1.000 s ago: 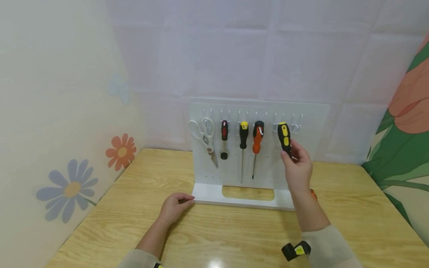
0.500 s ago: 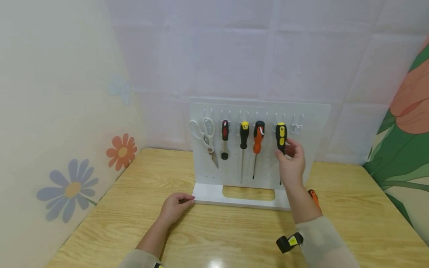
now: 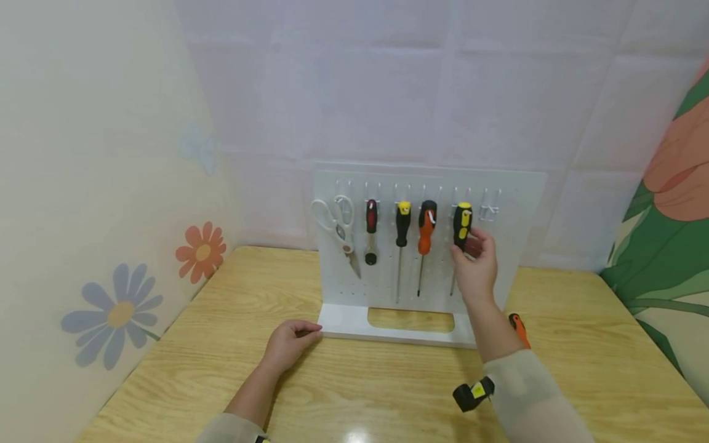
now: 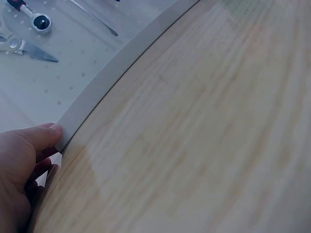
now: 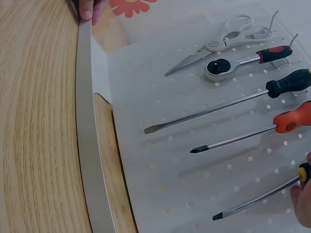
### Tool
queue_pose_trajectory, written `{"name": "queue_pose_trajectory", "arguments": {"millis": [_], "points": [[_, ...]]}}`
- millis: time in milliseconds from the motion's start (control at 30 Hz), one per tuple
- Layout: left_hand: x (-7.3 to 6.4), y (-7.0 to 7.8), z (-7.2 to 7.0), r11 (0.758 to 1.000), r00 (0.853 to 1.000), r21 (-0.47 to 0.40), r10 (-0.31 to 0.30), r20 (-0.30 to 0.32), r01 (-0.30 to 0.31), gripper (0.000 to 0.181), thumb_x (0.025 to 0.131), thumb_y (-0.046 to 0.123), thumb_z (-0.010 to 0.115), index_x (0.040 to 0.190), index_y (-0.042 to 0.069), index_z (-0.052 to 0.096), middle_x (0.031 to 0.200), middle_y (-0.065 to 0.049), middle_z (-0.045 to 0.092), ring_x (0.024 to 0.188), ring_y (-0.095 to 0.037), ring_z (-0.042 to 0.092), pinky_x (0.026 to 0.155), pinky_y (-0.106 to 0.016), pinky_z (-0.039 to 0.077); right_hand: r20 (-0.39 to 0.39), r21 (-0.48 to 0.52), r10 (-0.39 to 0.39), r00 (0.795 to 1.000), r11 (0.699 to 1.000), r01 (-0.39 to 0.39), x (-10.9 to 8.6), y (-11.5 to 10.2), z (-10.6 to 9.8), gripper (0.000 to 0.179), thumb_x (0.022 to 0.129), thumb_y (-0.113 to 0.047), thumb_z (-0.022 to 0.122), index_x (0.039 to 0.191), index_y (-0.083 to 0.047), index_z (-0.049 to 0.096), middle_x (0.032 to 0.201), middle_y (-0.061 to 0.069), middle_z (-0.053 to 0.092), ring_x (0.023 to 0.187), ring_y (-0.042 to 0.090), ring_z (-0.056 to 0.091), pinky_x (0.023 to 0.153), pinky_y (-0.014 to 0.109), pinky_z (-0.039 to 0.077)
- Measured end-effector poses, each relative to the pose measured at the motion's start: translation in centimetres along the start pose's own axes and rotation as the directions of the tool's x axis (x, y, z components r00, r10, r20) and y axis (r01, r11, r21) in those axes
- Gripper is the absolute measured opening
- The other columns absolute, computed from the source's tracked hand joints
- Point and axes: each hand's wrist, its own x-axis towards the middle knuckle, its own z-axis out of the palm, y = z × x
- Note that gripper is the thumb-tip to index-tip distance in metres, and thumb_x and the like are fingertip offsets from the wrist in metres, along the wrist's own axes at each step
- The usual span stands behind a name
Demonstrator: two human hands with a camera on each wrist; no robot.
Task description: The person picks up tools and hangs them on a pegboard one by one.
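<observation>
In the head view my right hand (image 3: 477, 266) holds a black-and-yellow screwdriver (image 3: 462, 223) by the lower part of its handle. The handle's top overlaps a hook on the white pegboard (image 3: 382, 289), and the shaft points down; in the right wrist view its flat tip (image 5: 218, 216) lies close over the board. My left hand (image 3: 290, 344) pinches the left front corner of the pegboard's base, thumb on top in the left wrist view. Left of the held screwdriver hang an orange screwdriver (image 3: 426, 227), a black screwdriver with a yellow top (image 3: 403, 224), a ratchet wrench (image 3: 371, 231) and white scissors (image 3: 338, 224).
An orange-and-black tool handle (image 3: 519, 329) lies on the wooden table (image 3: 360, 387), partly behind my right forearm. A pair of bare hooks (image 3: 490, 206) sticks out at the board's right end. Walls stand behind and on both sides.
My right hand has moved left with the black-and-yellow screwdriver, bringing its handle over the hook and turning it from tilted to nearly upright. My left hand stays at the base corner.
</observation>
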Motion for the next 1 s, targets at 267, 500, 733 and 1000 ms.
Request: {"name": "queue_pose_trajectory", "arguments": {"millis": [267, 500, 733, 1000], "points": [[0.1, -0.1, 0.0, 1.000, 1.000, -0.005, 0.005, 0.003, -0.005, 0.008, 0.086, 0.012, 0.074, 0.093, 0.008, 0.078, 0.103, -0.007, 0.073, 0.100, -0.020, 0.064, 0.089, -0.033, 0.049, 0.053, -0.024, 0.021, 0.998, 1.000, -0.020, -0.2, 0.3, -1.0, 0.046, 0.088, 0.004, 0.065, 0.131, 0.002, 0.050, 0.119, 0.015, 0.059, 0.102, 0.009, 0.055, 0.093, 0.018, 0.048], [0.1, -0.2, 0.1, 1.000, 1.000, 0.003, 0.002, 0.004, -0.002, 0.009, 0.086, 0.012, 0.074, 0.093, 0.009, 0.078, 0.105, -0.007, 0.073, 0.103, -0.022, 0.064, 0.091, -0.035, 0.048, 0.096, -0.089, 0.071, 0.993, 0.994, -0.063, -0.5, 1.2, -2.5, 0.049, 0.088, 0.001, 0.066, 0.134, 0.001, 0.049, 0.125, 0.014, 0.056, 0.104, 0.009, 0.051, 0.083, 0.006, 0.045], [0.1, -0.2, 0.0, 1.000, 1.000, -0.002, 0.001, 0.005, -0.001, 0.009, 0.086, 0.012, 0.074, 0.093, 0.008, 0.078, 0.104, -0.007, 0.073, 0.102, -0.021, 0.064, 0.091, -0.035, 0.049, 0.084, -0.130, 0.097, 0.992, 0.988, -0.085, -0.9, 1.6, -3.9, 0.050, 0.089, -0.002, 0.067, 0.136, 0.000, 0.049, 0.127, 0.016, 0.055, 0.108, 0.014, 0.052, 0.080, 0.003, 0.044], [0.2, -0.3, 0.1, 1.000, 1.000, -0.014, -0.001, 0.006, 0.001, 0.009, 0.086, 0.012, 0.074, 0.093, 0.008, 0.078, 0.103, -0.007, 0.074, 0.100, -0.019, 0.064, 0.090, -0.033, 0.048, 0.096, -0.194, 0.114, 0.989, 0.977, -0.094, -1.2, 2.5, -5.8, 0.050, 0.090, -0.003, 0.066, 0.137, 0.000, 0.048, 0.126, 0.016, 0.055, 0.097, 0.001, 0.049, 0.079, 0.001, 0.042]]}}
